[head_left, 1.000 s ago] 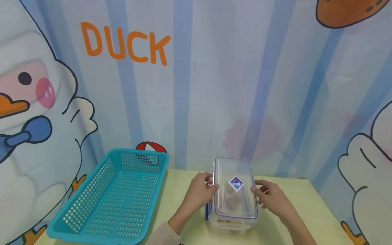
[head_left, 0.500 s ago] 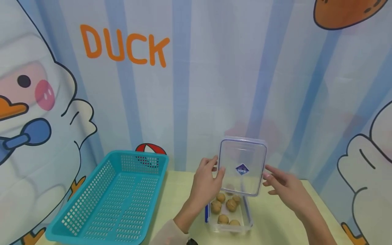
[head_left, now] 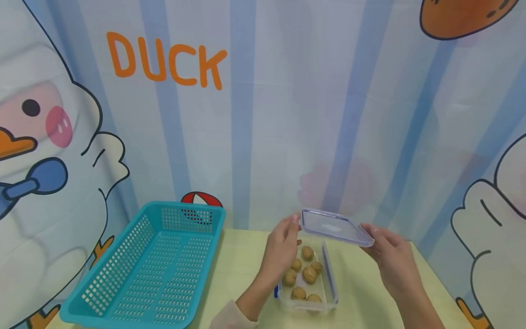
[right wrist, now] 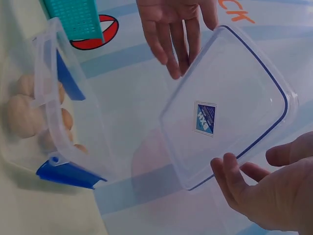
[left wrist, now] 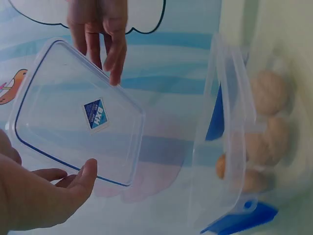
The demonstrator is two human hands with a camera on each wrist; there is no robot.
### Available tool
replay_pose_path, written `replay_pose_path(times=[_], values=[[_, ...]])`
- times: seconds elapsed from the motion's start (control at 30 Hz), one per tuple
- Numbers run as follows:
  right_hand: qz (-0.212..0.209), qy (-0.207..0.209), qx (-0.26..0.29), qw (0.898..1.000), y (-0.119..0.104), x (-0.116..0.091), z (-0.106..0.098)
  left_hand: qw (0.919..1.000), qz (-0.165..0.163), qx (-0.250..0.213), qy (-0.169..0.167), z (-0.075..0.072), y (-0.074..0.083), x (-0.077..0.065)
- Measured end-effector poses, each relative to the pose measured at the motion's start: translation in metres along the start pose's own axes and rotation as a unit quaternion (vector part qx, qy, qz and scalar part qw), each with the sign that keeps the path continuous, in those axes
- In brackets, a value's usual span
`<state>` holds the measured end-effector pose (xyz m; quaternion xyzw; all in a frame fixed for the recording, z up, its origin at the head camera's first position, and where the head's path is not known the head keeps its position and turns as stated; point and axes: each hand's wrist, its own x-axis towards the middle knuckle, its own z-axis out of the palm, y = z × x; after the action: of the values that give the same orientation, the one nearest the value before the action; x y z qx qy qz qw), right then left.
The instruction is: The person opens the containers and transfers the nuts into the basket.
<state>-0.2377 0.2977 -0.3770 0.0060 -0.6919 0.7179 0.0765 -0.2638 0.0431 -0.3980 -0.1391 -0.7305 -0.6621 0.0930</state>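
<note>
A clear plastic lid (head_left: 333, 226) with a thin blue seal and a BXH label is raised over the food container (head_left: 334, 299), tilted. My left hand (head_left: 281, 249) holds its left edge, the thumb at the rim in the left wrist view. On the opposite edge, my right hand (head_left: 394, 260) grips a corner, with fingertips (right wrist: 229, 164) at the rim in the right wrist view. Several walnuts (head_left: 309, 275) lie inside the uncovered container, whose blue clasps (left wrist: 242, 220) hang off its sides. My left hand hides part of the container's far left side.
A turquoise perforated basket (head_left: 210, 269) stands to the left on the pale yellow table (head_left: 240, 265), with nothing in it. Behind the table hangs a striped duck-print curtain (head_left: 279, 114).
The lid has come up off the container, uncovering the walnuts, and has tipped from nearly upright towards flat. Both hands have risen with it, the right one shifting rightward.
</note>
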Motion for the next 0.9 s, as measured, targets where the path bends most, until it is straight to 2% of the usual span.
replay_pose_path(times=[0.17, 0.4, 0.6, 0.9], values=[[0.015, 0.029, -0.013, 0.999, 0.015, 0.004, -0.012, 0.9962, -0.053, -0.068, -0.011, 0.010, -0.009, -0.007], [0.057, -0.009, -0.046, 0.997, 0.035, 0.009, -0.052, 0.9847, -0.098, -0.143, -0.012, 0.037, -0.027, -0.018], [0.093, -0.045, -0.112, 0.988, 0.044, 0.015, -0.085, 0.9860, -0.121, -0.113, -0.015, 0.065, -0.037, -0.023], [0.173, -0.053, -0.138, 0.974, 0.062, 0.009, -0.148, 0.9902, -0.121, -0.061, -0.036, 0.114, -0.045, -0.044]])
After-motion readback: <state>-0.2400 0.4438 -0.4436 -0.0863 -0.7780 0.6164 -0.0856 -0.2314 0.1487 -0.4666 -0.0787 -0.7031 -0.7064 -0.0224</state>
